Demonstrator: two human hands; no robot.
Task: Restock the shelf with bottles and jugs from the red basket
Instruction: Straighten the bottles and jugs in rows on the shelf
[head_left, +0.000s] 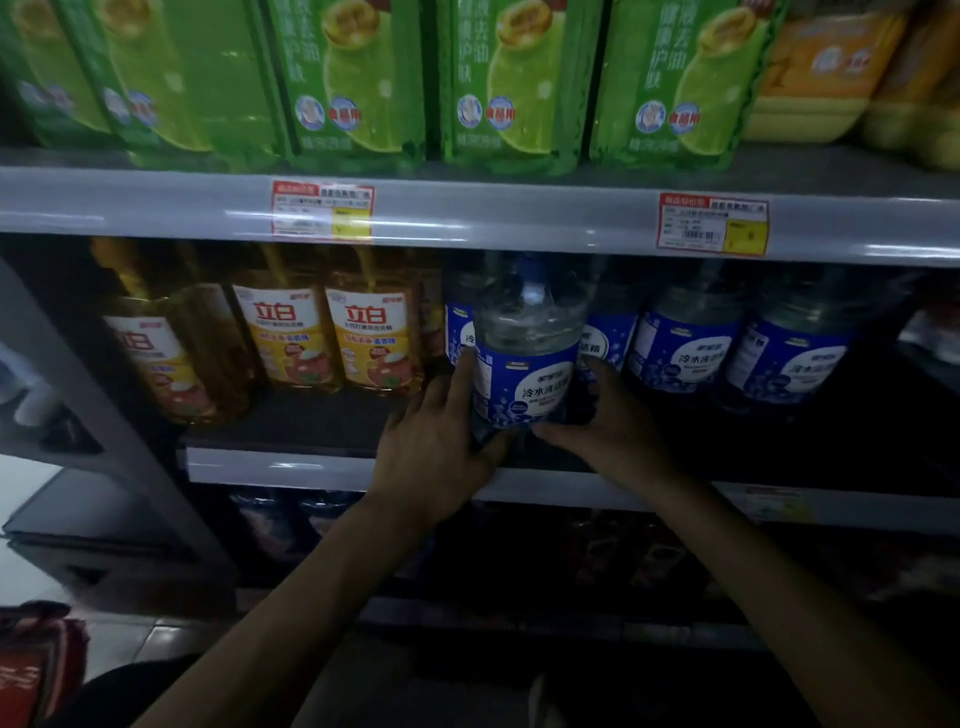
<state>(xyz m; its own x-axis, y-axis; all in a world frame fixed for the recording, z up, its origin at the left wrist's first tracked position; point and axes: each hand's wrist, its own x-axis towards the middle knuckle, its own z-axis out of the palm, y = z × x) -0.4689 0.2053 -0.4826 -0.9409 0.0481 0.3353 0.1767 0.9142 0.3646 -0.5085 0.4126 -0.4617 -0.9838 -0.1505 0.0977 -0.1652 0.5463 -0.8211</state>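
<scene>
A clear jug with a blue label and blue cap (524, 358) stands at the front of the middle shelf (291, 465). My left hand (441, 441) lies against its left side with fingers reaching up the label. My right hand (608, 421) cups its lower right side, thumb under the front. More jugs of the same kind (685, 348) stand behind and to the right. At the bottom left corner a bit of the red basket (31, 670) shows on the floor.
Yellow detergent bottles (291, 338) fill the left of the middle shelf, with bare shelf in front of them. Green jugs (353, 78) line the upper shelf, and yellow jugs (821, 73) stand at its right. Price tags (322, 210) hang on the upper rail. A dim lower shelf holds dark packs.
</scene>
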